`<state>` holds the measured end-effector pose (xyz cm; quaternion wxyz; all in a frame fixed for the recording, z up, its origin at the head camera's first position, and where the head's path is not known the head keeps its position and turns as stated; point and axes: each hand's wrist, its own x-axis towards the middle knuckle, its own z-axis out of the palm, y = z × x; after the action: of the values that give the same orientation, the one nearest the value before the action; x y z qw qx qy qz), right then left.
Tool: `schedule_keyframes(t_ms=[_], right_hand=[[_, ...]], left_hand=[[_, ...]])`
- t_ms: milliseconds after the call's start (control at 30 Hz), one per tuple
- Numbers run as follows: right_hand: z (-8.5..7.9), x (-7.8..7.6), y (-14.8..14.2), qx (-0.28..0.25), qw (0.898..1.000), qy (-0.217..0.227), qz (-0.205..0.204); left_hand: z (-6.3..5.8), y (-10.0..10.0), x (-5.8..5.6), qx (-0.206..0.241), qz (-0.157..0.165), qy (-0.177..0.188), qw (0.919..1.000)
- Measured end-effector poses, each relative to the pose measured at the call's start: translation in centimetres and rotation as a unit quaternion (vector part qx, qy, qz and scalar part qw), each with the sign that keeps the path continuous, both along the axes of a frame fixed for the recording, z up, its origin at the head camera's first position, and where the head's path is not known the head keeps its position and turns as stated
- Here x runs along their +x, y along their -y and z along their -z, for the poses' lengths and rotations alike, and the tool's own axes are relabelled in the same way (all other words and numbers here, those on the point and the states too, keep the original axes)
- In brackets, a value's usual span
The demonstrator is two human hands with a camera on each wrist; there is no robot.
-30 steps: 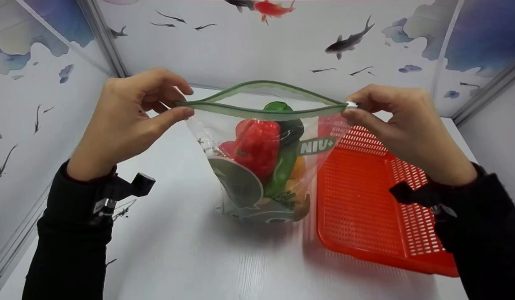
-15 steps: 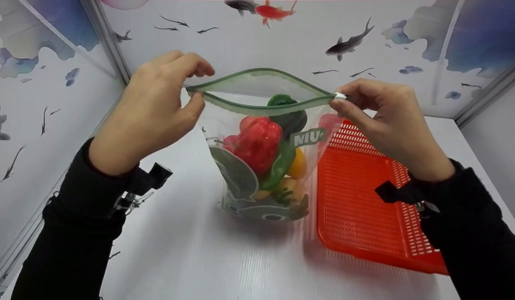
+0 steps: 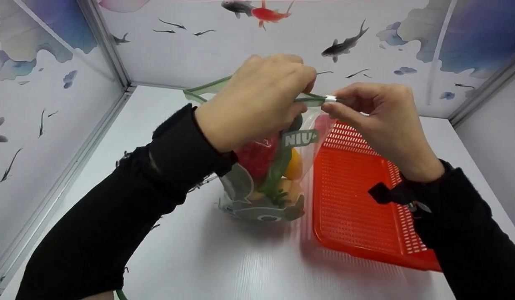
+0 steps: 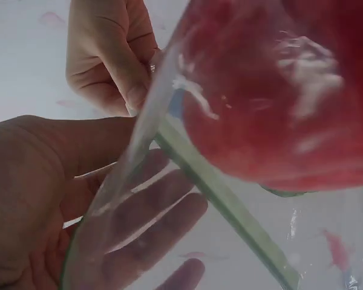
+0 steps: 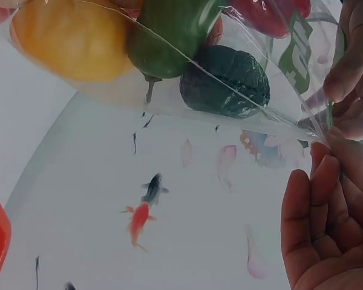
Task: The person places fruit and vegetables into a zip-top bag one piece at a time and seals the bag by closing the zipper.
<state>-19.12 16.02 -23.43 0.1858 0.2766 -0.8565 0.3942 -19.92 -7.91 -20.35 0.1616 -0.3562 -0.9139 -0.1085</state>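
A clear zipper bag (image 3: 313, 148) with green printing stands upright on the table, its green-edged mouth parted at the left. Inside are a red bell pepper (image 3: 257, 160), a long green pepper (image 3: 278, 166), a yellow rounded item (image 3: 294, 164) and a dark green item (image 5: 225, 81). My right hand (image 3: 376, 110) pinches the bag's right corner at the white slider (image 3: 331, 98). Just left of it, my left hand (image 3: 257, 98) pinches the mouth's edge, thumb in front; its arm hides part of the bag. Through the film, the left wrist view shows the left fingers (image 4: 151, 220).
A red perforated plastic basket (image 3: 353, 200) stands right of the bag, beneath my right forearm. White walls with painted fish (image 3: 345, 46) enclose the white table (image 3: 249, 266) at the back and sides.
My left hand has left the bag's left corner and moved right along the mouth to beside the slider. The right hand has kept its pinch, shifting slightly left.
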Motion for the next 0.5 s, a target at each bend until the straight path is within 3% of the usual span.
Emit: schedule_keyframes(t_ms=[167,333,500], right_hand=[[0.1,0.0,-0.3,-0.013,1.0,0.025,-0.007],[0.1,0.1,-0.7,-0.029,0.998,0.056,-0.018],[0.6,-0.1,-0.9,-0.046,0.998,0.052,0.003]], left_hand=[[-0.3,-0.2,-0.4,0.013,-0.01,0.059,0.9981],[-0.7,0.0,-0.9,0.035,-0.007,0.085,0.9957],[-1.0,0.0,-1.3,0.036,-0.016,0.112,0.9929]])
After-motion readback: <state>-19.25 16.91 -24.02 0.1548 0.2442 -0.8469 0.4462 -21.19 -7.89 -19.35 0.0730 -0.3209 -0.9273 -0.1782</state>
